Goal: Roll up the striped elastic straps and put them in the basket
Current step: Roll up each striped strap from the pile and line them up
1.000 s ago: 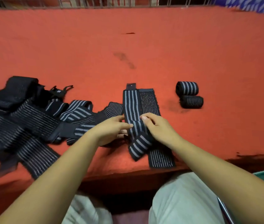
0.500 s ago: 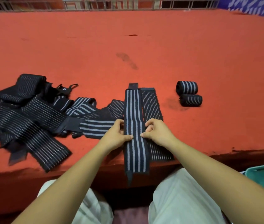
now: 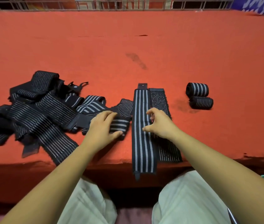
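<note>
Striped strap [image 3: 141, 135] lies lengthwise away from the person, near end overhanging; both hands spread, empty

One black strap [image 3: 141, 131] with white stripes lies flat and straight, its near end hanging over the edge; loose straps [image 3: 36, 113] are piled left. Two rolled straps [image 3: 199, 96] sit touching on the right.

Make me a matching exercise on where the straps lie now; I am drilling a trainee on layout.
Things:
1. flat wide-striped black elastic strap
2. two rolled black striped straps
3. loose pile of black striped straps
4. left hand

Places:
A. far right on the red cloth
B. far left on the red cloth
C. hanging over the near table edge
D. resting on a folded strap end

Pairs: 1-C, 2-A, 3-B, 4-D
</note>
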Action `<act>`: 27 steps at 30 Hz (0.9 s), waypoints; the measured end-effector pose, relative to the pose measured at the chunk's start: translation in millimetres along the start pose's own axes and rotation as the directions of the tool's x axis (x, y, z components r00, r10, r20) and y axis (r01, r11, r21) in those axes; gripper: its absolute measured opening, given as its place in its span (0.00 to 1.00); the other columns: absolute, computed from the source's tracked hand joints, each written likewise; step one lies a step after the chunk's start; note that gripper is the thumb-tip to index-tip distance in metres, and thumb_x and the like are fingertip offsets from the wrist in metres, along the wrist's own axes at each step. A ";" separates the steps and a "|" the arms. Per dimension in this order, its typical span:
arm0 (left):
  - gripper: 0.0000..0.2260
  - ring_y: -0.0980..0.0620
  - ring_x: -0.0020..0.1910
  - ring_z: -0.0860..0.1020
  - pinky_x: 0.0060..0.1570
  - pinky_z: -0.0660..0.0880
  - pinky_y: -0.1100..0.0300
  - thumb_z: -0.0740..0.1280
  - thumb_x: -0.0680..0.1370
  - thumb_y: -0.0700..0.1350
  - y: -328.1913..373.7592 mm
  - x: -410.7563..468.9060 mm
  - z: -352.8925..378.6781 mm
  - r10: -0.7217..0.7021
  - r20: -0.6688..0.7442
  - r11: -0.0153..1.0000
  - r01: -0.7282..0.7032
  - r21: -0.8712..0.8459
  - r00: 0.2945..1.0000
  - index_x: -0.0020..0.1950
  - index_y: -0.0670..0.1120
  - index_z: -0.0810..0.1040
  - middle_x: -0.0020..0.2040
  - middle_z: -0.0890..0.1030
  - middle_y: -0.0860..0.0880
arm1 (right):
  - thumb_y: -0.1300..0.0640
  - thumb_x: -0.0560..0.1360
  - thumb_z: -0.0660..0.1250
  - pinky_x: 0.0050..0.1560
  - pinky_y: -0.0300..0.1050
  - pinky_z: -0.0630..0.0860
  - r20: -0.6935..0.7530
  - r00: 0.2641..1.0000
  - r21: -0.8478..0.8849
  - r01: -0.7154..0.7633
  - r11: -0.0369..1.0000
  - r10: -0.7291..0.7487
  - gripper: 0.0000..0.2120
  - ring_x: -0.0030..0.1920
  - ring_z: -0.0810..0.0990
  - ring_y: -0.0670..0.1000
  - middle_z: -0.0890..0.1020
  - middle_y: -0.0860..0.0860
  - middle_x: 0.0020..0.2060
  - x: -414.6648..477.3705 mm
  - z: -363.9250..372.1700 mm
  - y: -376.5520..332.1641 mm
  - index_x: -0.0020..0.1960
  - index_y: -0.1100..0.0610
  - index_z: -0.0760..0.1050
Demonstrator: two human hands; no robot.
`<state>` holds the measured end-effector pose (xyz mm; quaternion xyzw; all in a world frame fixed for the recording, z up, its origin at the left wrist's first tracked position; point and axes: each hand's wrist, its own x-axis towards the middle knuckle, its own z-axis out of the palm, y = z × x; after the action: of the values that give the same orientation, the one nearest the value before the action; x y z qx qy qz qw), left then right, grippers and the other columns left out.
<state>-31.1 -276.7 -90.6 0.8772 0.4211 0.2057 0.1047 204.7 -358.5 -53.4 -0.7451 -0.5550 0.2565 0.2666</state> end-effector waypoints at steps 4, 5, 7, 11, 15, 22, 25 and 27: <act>0.40 0.49 0.68 0.70 0.65 0.64 0.48 0.59 0.65 0.73 -18.5 -3.0 11.2 -0.125 0.078 0.990 0.129 -0.057 0.989 0.69 0.51 0.74 0.66 0.75 0.52 | 0.50 0.72 0.76 0.51 0.45 0.77 0.055 0.991 -0.036 0.124 0.992 -0.122 0.33 0.56 0.77 0.51 0.72 0.53 0.65 10.2 24.7 -22.8 0.73 0.53 0.68; 0.40 0.49 0.67 0.71 0.64 0.64 0.49 0.59 0.64 0.74 -21.5 -2.5 12.7 -0.140 0.053 0.988 0.144 -0.064 0.989 0.69 0.51 0.73 0.65 0.75 0.52 | 0.48 0.72 0.75 0.57 0.47 0.76 0.073 0.988 -0.051 0.140 0.989 -0.136 0.33 0.59 0.77 0.52 0.73 0.52 0.66 12.6 30.7 -24.7 0.73 0.53 0.68; 0.43 0.49 0.67 0.69 0.64 0.62 0.50 0.58 0.63 0.75 -26.5 -0.6 13.7 -0.149 0.057 0.988 0.152 -0.040 0.987 0.72 0.52 0.71 0.64 0.74 0.52 | 0.47 0.73 0.74 0.64 0.46 0.73 0.099 0.984 -0.103 0.156 0.982 -0.146 0.32 0.64 0.76 0.51 0.75 0.52 0.67 15.4 38.7 -24.1 0.73 0.54 0.69; 0.42 0.49 0.67 0.64 0.66 0.58 0.51 0.65 0.62 0.75 -28.0 10.5 9.4 -0.189 0.183 0.980 0.196 -0.018 0.965 0.71 0.55 0.71 0.63 0.68 0.51 | 0.49 0.72 0.76 0.65 0.45 0.74 0.076 0.989 -0.045 0.129 0.991 -0.126 0.30 0.61 0.77 0.48 0.78 0.51 0.64 17.8 41.2 -13.2 0.71 0.55 0.72; 0.22 0.51 0.63 0.72 0.64 0.62 0.54 0.76 0.70 0.59 -21.2 22.2 -6.4 -0.140 0.135 0.955 0.170 -0.242 0.981 0.58 0.48 0.79 0.58 0.76 0.53 | 0.51 0.72 0.77 0.64 0.44 0.75 0.102 0.987 0.035 0.118 0.992 -0.121 0.27 0.59 0.78 0.45 0.80 0.50 0.61 19.3 40.5 -6.0 0.68 0.55 0.75; 0.06 0.51 0.45 0.83 0.51 0.80 0.52 0.70 0.77 0.39 -4.9 4.8 -69.3 -0.158 0.036 0.488 0.109 -0.866 0.987 0.49 0.50 0.80 0.45 0.85 0.51 | 0.44 0.76 0.70 0.54 0.41 0.80 0.197 0.970 0.405 0.052 0.913 -0.143 0.23 0.51 0.84 0.45 0.83 0.49 0.57 21.1 20.7 -47.7 0.67 0.53 0.75; 0.08 0.52 0.39 0.82 0.38 0.81 0.58 0.69 0.77 0.35 -7.5 3.1 -87.3 -0.241 0.035 0.268 0.101 -0.958 0.970 0.48 0.49 0.77 0.41 0.83 0.49 | 0.50 0.77 0.70 0.61 0.51 0.79 0.324 0.923 0.614 -0.038 0.789 -0.208 0.23 0.56 0.84 0.55 0.83 0.54 0.59 16.0 33.5 -79.7 0.71 0.52 0.71; 0.10 0.49 0.38 0.82 0.34 0.80 0.57 0.69 0.75 0.36 -13.3 -0.8 -92.5 -0.278 0.041 0.165 0.090 -0.982 0.960 0.52 0.45 0.73 0.44 0.81 0.45 | 0.49 0.78 0.68 0.63 0.57 0.78 0.383 0.901 0.713 -0.147 0.686 -0.205 0.24 0.58 0.83 0.61 0.81 0.58 0.62 18.8 41.6 -92.2 0.72 0.49 0.68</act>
<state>-82.4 -268.1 -12.9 0.5336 0.3031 0.4757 0.6301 117.6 -313.4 -22.3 -0.4922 -0.4640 0.6095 0.4134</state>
